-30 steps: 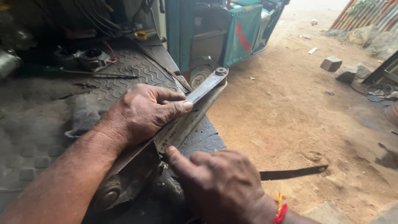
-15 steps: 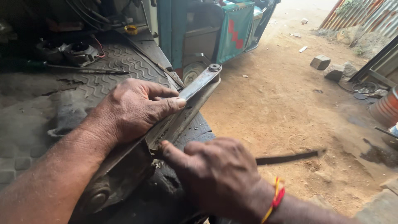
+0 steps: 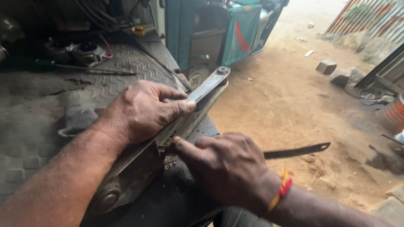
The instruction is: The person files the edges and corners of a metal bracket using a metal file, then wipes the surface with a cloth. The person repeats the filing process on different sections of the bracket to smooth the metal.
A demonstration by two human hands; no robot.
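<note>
My left hand [image 3: 145, 110] presses down on a long grey metal arm [image 3: 207, 89] that ends in a round bolt eye; its thumb lies across the flat bar. The arm rests on the edge of a dark ribbed rubber mat [image 3: 126, 67]. My right hand [image 3: 225, 168], with a red and yellow thread at the wrist, grips a thin dark hacksaw blade [image 3: 296, 151]. The blade's free end sticks out to the right over the dirt. The forefinger points at the underside of the metal arm, where the blade meets it.
A teal vehicle [image 3: 219, 33] stands just behind the mat. A small engine part [image 3: 86, 52] and a long rod [image 3: 97, 71] lie on the mat at the back left. Stone blocks [image 3: 327, 66] and a metal drum [image 3: 391, 113] sit on the sandy ground [image 3: 294, 105] to the right.
My right hand has shifted slightly up and right along the arm with the blade, as in a sawing stroke. My left hand stays on the metal arm.
</note>
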